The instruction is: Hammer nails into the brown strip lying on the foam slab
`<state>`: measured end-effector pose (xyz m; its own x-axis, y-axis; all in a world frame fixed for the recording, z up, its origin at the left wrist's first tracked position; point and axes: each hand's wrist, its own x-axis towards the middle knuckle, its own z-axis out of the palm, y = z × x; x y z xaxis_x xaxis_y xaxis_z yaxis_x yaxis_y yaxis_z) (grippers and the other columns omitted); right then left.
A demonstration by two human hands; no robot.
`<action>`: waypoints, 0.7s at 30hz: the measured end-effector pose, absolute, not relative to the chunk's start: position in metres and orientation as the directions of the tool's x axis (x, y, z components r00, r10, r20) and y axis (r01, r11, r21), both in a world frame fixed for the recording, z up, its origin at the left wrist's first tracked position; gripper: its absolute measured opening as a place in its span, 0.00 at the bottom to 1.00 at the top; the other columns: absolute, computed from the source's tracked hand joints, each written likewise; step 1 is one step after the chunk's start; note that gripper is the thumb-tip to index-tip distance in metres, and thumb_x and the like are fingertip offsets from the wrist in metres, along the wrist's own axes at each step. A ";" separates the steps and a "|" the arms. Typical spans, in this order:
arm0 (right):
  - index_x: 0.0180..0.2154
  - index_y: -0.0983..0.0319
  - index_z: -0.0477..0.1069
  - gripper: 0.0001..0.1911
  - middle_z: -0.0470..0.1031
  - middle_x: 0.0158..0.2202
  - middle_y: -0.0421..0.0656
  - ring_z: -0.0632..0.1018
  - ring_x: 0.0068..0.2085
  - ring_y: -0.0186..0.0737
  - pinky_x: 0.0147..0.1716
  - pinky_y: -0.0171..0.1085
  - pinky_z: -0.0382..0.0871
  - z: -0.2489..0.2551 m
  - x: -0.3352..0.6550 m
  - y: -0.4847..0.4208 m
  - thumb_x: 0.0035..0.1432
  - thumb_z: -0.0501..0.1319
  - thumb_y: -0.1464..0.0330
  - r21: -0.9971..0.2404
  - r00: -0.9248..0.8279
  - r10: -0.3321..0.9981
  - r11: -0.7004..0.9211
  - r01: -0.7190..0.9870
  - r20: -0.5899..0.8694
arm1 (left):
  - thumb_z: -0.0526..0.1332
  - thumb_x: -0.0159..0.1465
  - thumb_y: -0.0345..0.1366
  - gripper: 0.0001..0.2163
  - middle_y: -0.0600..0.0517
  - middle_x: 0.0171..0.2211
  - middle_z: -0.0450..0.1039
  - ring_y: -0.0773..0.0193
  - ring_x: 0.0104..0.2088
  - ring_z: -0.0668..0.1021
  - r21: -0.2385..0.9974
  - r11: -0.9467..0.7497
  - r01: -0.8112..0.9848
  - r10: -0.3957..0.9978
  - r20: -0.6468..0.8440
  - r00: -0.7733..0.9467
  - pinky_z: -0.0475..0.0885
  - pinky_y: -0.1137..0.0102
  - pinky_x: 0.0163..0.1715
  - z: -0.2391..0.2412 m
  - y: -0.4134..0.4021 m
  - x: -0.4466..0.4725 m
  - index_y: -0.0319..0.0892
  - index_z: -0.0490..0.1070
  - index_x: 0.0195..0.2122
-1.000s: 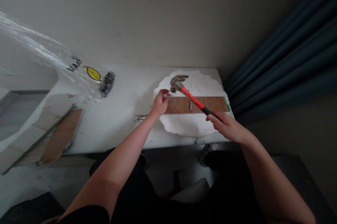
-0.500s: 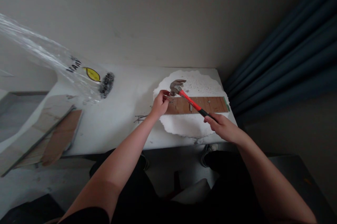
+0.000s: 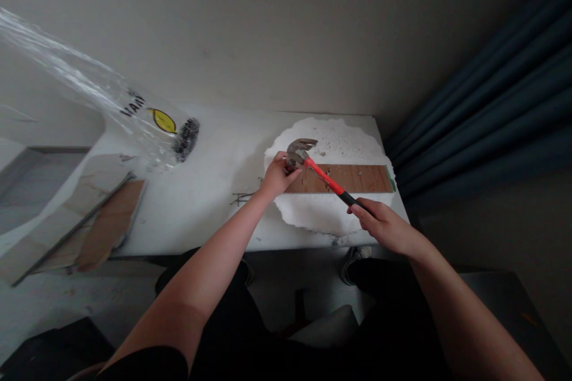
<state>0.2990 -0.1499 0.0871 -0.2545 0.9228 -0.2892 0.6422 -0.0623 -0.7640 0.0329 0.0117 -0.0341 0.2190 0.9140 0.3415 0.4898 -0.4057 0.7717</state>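
My right hand (image 3: 378, 220) is closed around the black grip of a claw hammer (image 3: 325, 177) with a red shaft. The hammer's metal head hangs over the left part of a wooden board (image 3: 357, 178). Close by the head, my left hand (image 3: 277, 175) has its fingers bent together at the board's left end. What they pinch is too small and hidden to make out, and I cannot tell whether they touch the hammer head. Under the board lies a rough-edged white slab (image 3: 313, 211), with grey crumbs on its far side.
Several long nails or thin rods (image 3: 241, 197) lie left of the slab on the white table (image 3: 214, 160). A clear plastic bag (image 3: 152, 130) with a yellow print stands at the left. Broken boards (image 3: 111, 223) overhang the front left edge. A dark blue curtain (image 3: 491, 101) hangs at right.
The hammer head has come down slightly toward the board, nearer my left fingers. My left hand has shifted a little and its fingers have curled. The whole view has moved slightly.
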 end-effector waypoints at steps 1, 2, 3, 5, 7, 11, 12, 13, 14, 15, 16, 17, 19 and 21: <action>0.40 0.62 0.71 0.26 0.66 0.25 0.38 0.65 0.26 0.34 0.26 0.36 0.57 0.086 0.299 -0.150 0.70 0.48 0.47 -0.766 -0.249 0.925 -0.066 0.640 -0.287 | 0.68 0.58 0.35 0.07 0.48 0.43 0.71 0.64 0.36 0.74 0.775 -0.409 0.482 0.913 0.340 0.227 0.73 0.68 0.37 -0.035 0.012 0.033 0.42 0.70 0.31; 0.40 0.62 0.71 0.26 0.65 0.25 0.38 0.65 0.26 0.34 0.26 0.36 0.57 0.086 0.299 -0.149 0.70 0.48 0.48 -0.764 -0.242 0.927 -0.069 0.642 -0.287 | 0.68 0.59 0.35 0.06 0.48 0.44 0.71 0.65 0.35 0.74 0.784 -0.409 0.468 0.912 0.337 0.234 0.73 0.69 0.37 -0.036 0.012 0.032 0.42 0.71 0.31; 0.40 0.62 0.71 0.26 0.65 0.25 0.38 0.65 0.26 0.35 0.26 0.36 0.57 0.085 0.300 -0.149 0.70 0.48 0.48 -0.759 -0.236 0.928 -0.071 0.647 -0.288 | 0.67 0.59 0.35 0.06 0.48 0.46 0.71 0.66 0.34 0.74 0.793 -0.408 0.452 0.912 0.333 0.240 0.73 0.69 0.36 -0.037 0.012 0.032 0.42 0.71 0.31; 0.40 0.62 0.71 0.26 0.65 0.25 0.38 0.66 0.26 0.35 0.26 0.36 0.57 0.085 0.301 -0.148 0.70 0.48 0.48 -0.741 -0.225 0.928 -0.076 0.667 -0.298 | 0.67 0.60 0.36 0.06 0.47 0.47 0.70 0.67 0.33 0.74 0.804 -0.410 0.430 0.911 0.336 0.241 0.74 0.68 0.36 -0.039 0.012 0.031 0.41 0.71 0.31; 0.40 0.62 0.71 0.25 0.65 0.25 0.38 0.66 0.26 0.35 0.26 0.36 0.57 0.084 0.301 -0.148 0.70 0.48 0.49 -0.727 -0.221 0.926 -0.078 0.682 -0.307 | 0.68 0.59 0.35 0.07 0.48 0.46 0.70 0.66 0.34 0.74 0.799 -0.423 0.427 0.905 0.351 0.239 0.74 0.67 0.37 -0.040 0.013 0.031 0.42 0.70 0.31; 0.40 0.62 0.71 0.26 0.65 0.25 0.39 0.65 0.26 0.35 0.25 0.36 0.57 0.085 0.300 -0.149 0.69 0.48 0.47 -0.758 -0.223 0.929 -0.087 0.646 -0.296 | 0.68 0.58 0.34 0.07 0.49 0.44 0.70 0.68 0.32 0.74 0.817 -0.415 0.400 0.908 0.347 0.234 0.74 0.70 0.35 -0.042 0.014 0.032 0.42 0.70 0.30; 0.40 0.62 0.71 0.27 0.65 0.25 0.38 0.65 0.26 0.35 0.25 0.36 0.57 0.085 0.300 -0.149 0.69 0.48 0.47 -0.769 -0.222 0.931 -0.088 0.634 -0.289 | 0.68 0.58 0.34 0.07 0.49 0.44 0.70 0.69 0.31 0.74 0.826 -0.407 0.391 0.912 0.341 0.228 0.74 0.70 0.34 -0.043 0.014 0.032 0.42 0.69 0.30; 0.39 0.62 0.71 0.27 0.65 0.25 0.38 0.65 0.26 0.35 0.25 0.36 0.57 0.085 0.299 -0.149 0.69 0.48 0.47 -0.773 -0.221 0.933 -0.087 0.629 -0.285 | 0.68 0.58 0.33 0.07 0.49 0.43 0.70 0.69 0.30 0.74 0.830 -0.400 0.388 0.915 0.336 0.225 0.74 0.70 0.34 -0.043 0.014 0.033 0.42 0.69 0.29; 0.39 0.62 0.71 0.27 0.65 0.25 0.38 0.66 0.26 0.35 0.25 0.36 0.57 0.085 0.299 -0.149 0.69 0.48 0.47 -0.769 -0.221 0.933 -0.085 0.633 -0.285 | 0.68 0.58 0.33 0.07 0.49 0.43 0.70 0.69 0.30 0.74 0.829 -0.399 0.393 0.916 0.334 0.224 0.74 0.69 0.34 -0.042 0.014 0.033 0.42 0.69 0.29; 0.39 0.62 0.71 0.26 0.66 0.25 0.39 0.66 0.26 0.35 0.25 0.36 0.57 0.085 0.299 -0.149 0.69 0.48 0.47 -0.759 -0.221 0.932 -0.082 0.646 -0.288 | 0.68 0.58 0.33 0.07 0.49 0.42 0.70 0.67 0.31 0.74 0.819 -0.403 0.408 0.914 0.338 0.225 0.74 0.68 0.35 -0.042 0.014 0.033 0.42 0.70 0.29; 0.39 0.62 0.71 0.26 0.66 0.25 0.39 0.66 0.26 0.35 0.26 0.36 0.57 0.084 0.298 -0.148 0.69 0.48 0.48 -0.745 -0.221 0.930 -0.079 0.662 -0.295 | 0.69 0.58 0.33 0.07 0.48 0.42 0.70 0.65 0.33 0.75 0.805 -0.411 0.427 0.911 0.344 0.229 0.75 0.67 0.37 -0.041 0.014 0.033 0.42 0.71 0.30; 0.40 0.62 0.71 0.26 0.66 0.25 0.39 0.66 0.26 0.35 0.26 0.36 0.57 0.084 0.298 -0.147 0.69 0.49 0.48 -0.733 -0.222 0.927 -0.077 0.675 -0.302 | 0.69 0.58 0.33 0.06 0.48 0.42 0.70 0.63 0.36 0.76 0.789 -0.421 0.448 0.907 0.353 0.232 0.75 0.66 0.39 -0.041 0.014 0.032 0.42 0.71 0.30; 0.40 0.62 0.72 0.26 0.66 0.26 0.39 0.67 0.26 0.35 0.26 0.36 0.57 0.083 0.299 -0.147 0.69 0.49 0.48 -0.730 -0.222 0.925 -0.080 0.679 -0.308 | 0.69 0.57 0.33 0.06 0.47 0.43 0.70 0.61 0.38 0.76 0.767 -0.433 0.473 0.901 0.363 0.238 0.74 0.65 0.42 -0.040 0.014 0.032 0.42 0.72 0.30; 0.40 0.62 0.71 0.26 0.66 0.25 0.38 0.66 0.26 0.34 0.25 0.36 0.56 0.082 0.299 -0.147 0.69 0.48 0.48 -0.753 -0.218 0.928 -0.091 0.652 -0.301 | 0.69 0.58 0.33 0.06 0.48 0.44 0.70 0.63 0.37 0.76 0.779 -0.424 0.461 0.905 0.352 0.238 0.74 0.66 0.41 -0.041 0.014 0.031 0.42 0.71 0.29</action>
